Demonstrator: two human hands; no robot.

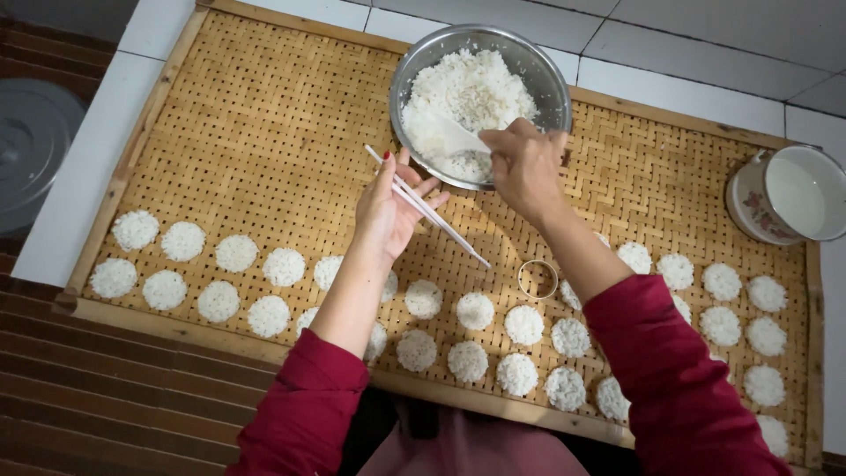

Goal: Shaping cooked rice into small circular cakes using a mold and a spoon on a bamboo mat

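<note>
rice bowl (pixel 480 97) | right hand (pixel 526 167) scooping inside | left hand (pixel 388 207) beside rim

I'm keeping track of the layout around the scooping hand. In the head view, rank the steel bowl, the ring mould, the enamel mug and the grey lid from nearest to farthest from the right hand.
1. Steel bowl: right hand is at its near rim, holding the white scoop.
2. Ring mould: just below that hand on the bamboo tray.
3. Enamel mug: far right.
4. Grey lid: far left, off the tray.
</note>
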